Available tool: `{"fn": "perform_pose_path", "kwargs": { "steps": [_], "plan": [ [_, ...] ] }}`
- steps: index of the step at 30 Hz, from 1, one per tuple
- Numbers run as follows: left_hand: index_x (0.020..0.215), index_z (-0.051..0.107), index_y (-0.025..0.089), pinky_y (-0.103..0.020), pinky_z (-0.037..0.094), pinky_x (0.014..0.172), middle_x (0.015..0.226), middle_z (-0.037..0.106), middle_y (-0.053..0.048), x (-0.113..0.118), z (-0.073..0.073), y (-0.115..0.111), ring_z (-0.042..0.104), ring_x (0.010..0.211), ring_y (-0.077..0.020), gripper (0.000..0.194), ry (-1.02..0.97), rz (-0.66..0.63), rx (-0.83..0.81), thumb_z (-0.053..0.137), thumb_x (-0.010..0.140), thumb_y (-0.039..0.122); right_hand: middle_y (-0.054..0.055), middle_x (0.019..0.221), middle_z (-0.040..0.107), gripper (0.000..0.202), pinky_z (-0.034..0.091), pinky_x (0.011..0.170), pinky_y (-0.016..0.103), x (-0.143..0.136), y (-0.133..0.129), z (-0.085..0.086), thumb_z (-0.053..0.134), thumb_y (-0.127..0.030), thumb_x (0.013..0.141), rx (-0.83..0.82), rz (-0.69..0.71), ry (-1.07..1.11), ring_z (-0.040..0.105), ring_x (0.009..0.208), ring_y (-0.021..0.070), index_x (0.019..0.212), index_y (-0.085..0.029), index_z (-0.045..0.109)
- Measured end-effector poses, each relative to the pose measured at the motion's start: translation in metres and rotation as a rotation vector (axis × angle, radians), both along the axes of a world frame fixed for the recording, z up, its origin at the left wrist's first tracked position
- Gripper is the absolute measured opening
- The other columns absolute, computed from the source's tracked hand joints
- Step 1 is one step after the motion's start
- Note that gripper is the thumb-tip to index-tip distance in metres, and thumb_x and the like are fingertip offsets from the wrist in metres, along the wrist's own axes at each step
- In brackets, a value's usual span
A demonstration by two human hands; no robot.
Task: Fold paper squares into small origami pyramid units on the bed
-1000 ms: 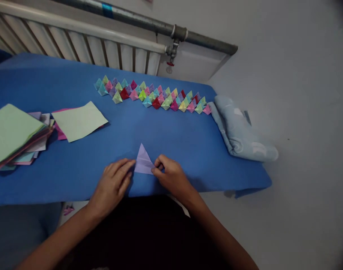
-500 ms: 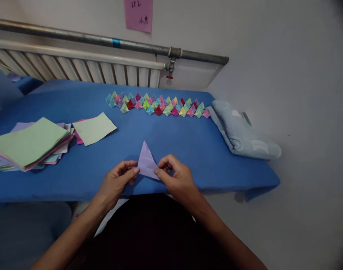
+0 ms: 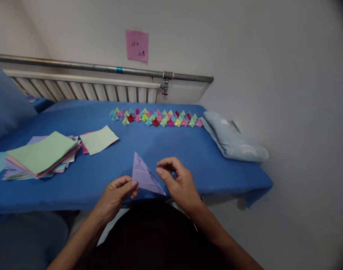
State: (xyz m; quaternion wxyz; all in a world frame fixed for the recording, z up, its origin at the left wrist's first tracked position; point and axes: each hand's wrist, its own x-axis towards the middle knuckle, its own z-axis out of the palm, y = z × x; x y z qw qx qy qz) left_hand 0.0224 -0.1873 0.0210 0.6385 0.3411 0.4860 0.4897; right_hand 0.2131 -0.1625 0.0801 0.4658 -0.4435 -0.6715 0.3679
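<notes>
A folded purple paper (image 3: 145,175) with a pointed top is pinched at its left edge by my left hand (image 3: 119,191). Just right of the paper, my right hand (image 3: 179,180) is raised with thumb and forefinger a little apart and nothing visible between them. Behind the paper, rows of small folded paper pieces (image 3: 155,122) in many colours stand on the blue cloth (image 3: 137,138). To the left lie a light green sheet (image 3: 100,140) over a pink one and a thick stack of coloured paper (image 3: 44,153).
A folded pale blue blanket (image 3: 233,140) lies at the table's right end. Behind the table are a white radiator (image 3: 101,92) and a metal pipe (image 3: 89,68). A pink note (image 3: 137,45) hangs on the wall.
My right hand has let go of the purple paper, whose right corner now points lower. The paper has opened out somewhat in my left hand. The view has tilted upward.
</notes>
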Motion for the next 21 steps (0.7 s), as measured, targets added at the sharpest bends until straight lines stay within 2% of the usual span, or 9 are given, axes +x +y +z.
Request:
{"fn": "perform_pose_path", "kwargs": {
  "steps": [7, 12, 16, 18, 21],
  "plan": [
    [0.059, 0.066, 0.018, -0.02, 0.041, 0.057, 0.054, 0.062, 0.002, 0.001, 0.0, -0.003, 0.052, 0.054, -0.0086, 0.029, 0.062, -0.128, 0.001, 0.08, 0.065, 0.043, 0.0, 0.088, 0.063, 0.016, 0.046, 0.073, 0.027, -0.008, 0.005, 0.001, 0.06, -0.029, 0.082, -0.13, 0.089, 0.042, 0.056, 0.079, 0.0134, 0.095, -0.021, 0.061],
    [0.061, 0.066, 0.018, -0.021, 0.04, 0.057, 0.054, 0.061, 0.002, -0.003, -0.003, -0.004, 0.051, 0.053, -0.009, 0.027, 0.052, -0.191, -0.024, 0.08, 0.066, 0.041, 0.001, 0.093, 0.063, 0.019, 0.046, 0.073, 0.027, -0.01, 0.005, -0.003, 0.059, -0.02, 0.076, -0.245, 0.123, 0.081, 0.056, 0.078, 0.012, 0.096, -0.021, 0.059],
    [0.064, 0.066, 0.017, -0.022, 0.04, 0.058, 0.059, 0.061, 0.002, -0.008, -0.004, -0.004, 0.05, 0.054, -0.0082, 0.024, 0.064, -0.26, -0.019, 0.078, 0.068, 0.037, -0.001, 0.086, 0.064, 0.038, 0.047, 0.071, 0.026, -0.006, 0.006, -0.006, 0.059, -0.011, 0.068, -0.537, 0.289, 0.195, 0.059, 0.075, 0.0118, 0.104, -0.022, 0.058],
    [0.065, 0.066, 0.017, -0.023, 0.039, 0.057, 0.058, 0.059, 0.003, -0.009, -0.003, -0.002, 0.049, 0.053, -0.0081, 0.023, 0.078, -0.297, -0.018, 0.077, 0.069, 0.037, -0.002, 0.079, 0.064, 0.04, 0.047, 0.066, 0.025, -0.005, 0.006, -0.01, 0.059, -0.011, 0.066, -0.657, 0.384, 0.246, 0.059, 0.069, 0.0115, 0.105, -0.022, 0.057],
    [0.065, 0.066, 0.017, -0.023, 0.039, 0.056, 0.056, 0.056, 0.004, -0.008, 0.002, 0.002, 0.046, 0.051, -0.0082, 0.023, 0.105, -0.322, -0.018, 0.076, 0.07, 0.037, -0.003, 0.075, 0.063, 0.033, 0.047, 0.063, 0.024, -0.007, 0.007, -0.02, 0.059, -0.013, 0.067, -0.627, 0.395, 0.237, 0.058, 0.065, 0.0116, 0.099, -0.022, 0.058]
  ]
}}
